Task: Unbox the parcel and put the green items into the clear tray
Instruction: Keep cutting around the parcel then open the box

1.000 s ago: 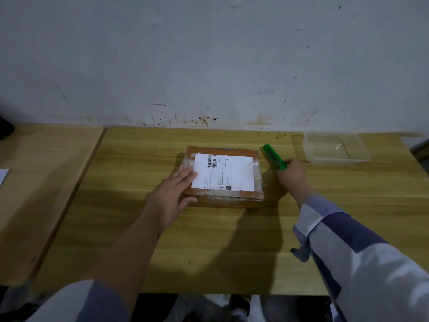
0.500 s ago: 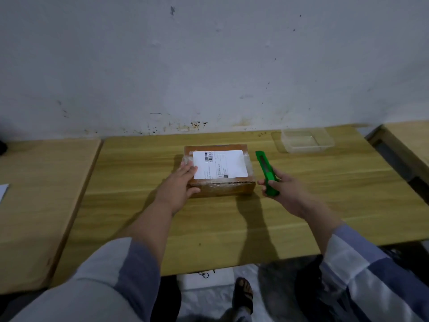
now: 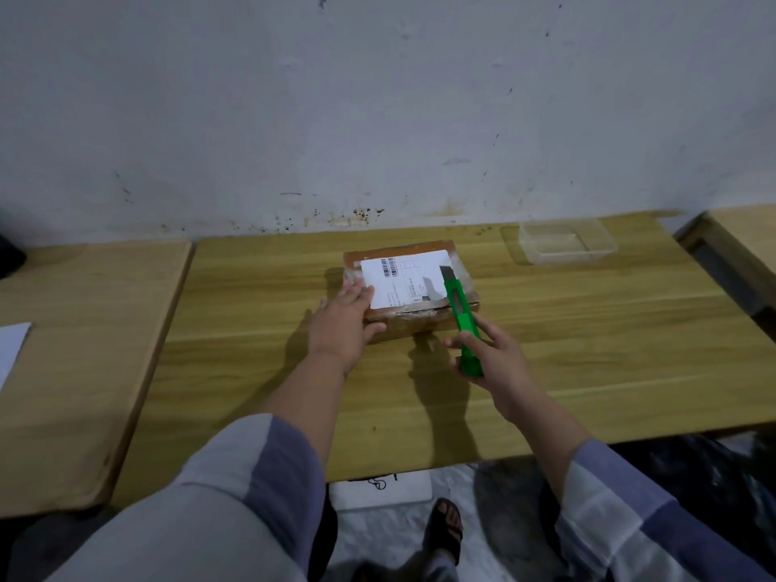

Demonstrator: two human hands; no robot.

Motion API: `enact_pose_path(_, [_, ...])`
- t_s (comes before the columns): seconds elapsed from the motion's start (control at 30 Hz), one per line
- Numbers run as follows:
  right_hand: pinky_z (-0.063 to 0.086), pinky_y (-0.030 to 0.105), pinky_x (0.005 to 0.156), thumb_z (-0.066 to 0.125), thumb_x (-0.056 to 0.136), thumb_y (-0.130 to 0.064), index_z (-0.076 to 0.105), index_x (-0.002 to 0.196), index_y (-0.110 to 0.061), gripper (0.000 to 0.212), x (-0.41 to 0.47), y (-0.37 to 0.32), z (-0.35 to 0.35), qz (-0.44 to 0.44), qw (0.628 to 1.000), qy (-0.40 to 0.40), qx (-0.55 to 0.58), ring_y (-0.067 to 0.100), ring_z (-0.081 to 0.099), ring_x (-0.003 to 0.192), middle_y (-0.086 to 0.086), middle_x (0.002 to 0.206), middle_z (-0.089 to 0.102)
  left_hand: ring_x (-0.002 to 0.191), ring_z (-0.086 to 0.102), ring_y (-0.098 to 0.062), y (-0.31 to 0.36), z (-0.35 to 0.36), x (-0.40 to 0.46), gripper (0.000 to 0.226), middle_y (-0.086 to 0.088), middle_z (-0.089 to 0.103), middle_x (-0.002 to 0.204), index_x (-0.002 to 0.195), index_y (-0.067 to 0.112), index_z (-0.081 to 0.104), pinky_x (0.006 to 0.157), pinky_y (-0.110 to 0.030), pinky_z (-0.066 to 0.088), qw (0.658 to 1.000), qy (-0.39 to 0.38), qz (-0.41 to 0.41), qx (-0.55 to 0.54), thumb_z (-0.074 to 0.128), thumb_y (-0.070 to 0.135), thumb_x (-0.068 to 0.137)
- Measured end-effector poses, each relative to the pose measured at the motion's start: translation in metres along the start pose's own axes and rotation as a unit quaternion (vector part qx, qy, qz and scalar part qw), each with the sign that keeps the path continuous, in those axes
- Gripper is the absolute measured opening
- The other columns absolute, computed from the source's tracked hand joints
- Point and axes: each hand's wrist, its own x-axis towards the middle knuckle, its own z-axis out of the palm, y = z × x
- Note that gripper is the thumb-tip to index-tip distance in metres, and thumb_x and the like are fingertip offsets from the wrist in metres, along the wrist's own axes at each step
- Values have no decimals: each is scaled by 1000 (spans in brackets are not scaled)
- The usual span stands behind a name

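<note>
A brown cardboard parcel [image 3: 462, 283] with a white shipping label and clear tape lies near the middle back of the wooden table [image 3: 588, 350]. My left hand [image 3: 342, 325] rests flat on its front left corner, fingers spread. My right hand [image 3: 493, 357] grips a green utility knife [image 3: 462, 317] by its handle. The grey blade is out and points over the right side of the label. The clear tray [image 3: 567, 243] stands at the back right of the table, with nothing visible inside.
A second wooden table [image 3: 84, 350] adjoins on the left, with a white sheet [image 3: 10, 350] at its edge. Another table corner [image 3: 739, 241] shows at the far right. A stained wall runs behind. Below the front edge are a white box [image 3: 380, 489] and a sandalled foot [image 3: 447, 527].
My right hand carried the green knife from beside the tray to the parcel's right side; its blade is now extended over the label. The left hand stayed on the parcel.
</note>
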Motion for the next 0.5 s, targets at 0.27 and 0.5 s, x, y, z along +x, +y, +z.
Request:
enact_pose_path(0.27, [48, 43, 80, 46, 93, 1, 37, 126, -27, 44, 14, 16, -4, 14, 996, 7, -84, 19, 62, 65, 6, 90, 64, 148, 2, -19, 35, 12, 20, 68, -4, 8, 161, 151, 19, 16, 118, -43, 5, 997, 11, -22, 67, 37, 52, 96])
enact_pose_path(0.5, [52, 31, 62, 43, 96, -2, 22, 148, -28, 62, 4, 15, -6, -18, 993, 9, -115, 18, 55, 60, 5, 82, 58, 148, 1, -24, 75, 18, 31, 71, -10, 7, 161, 152, 13, 11, 120, -43, 6, 996, -4, -58, 70, 37, 50, 97])
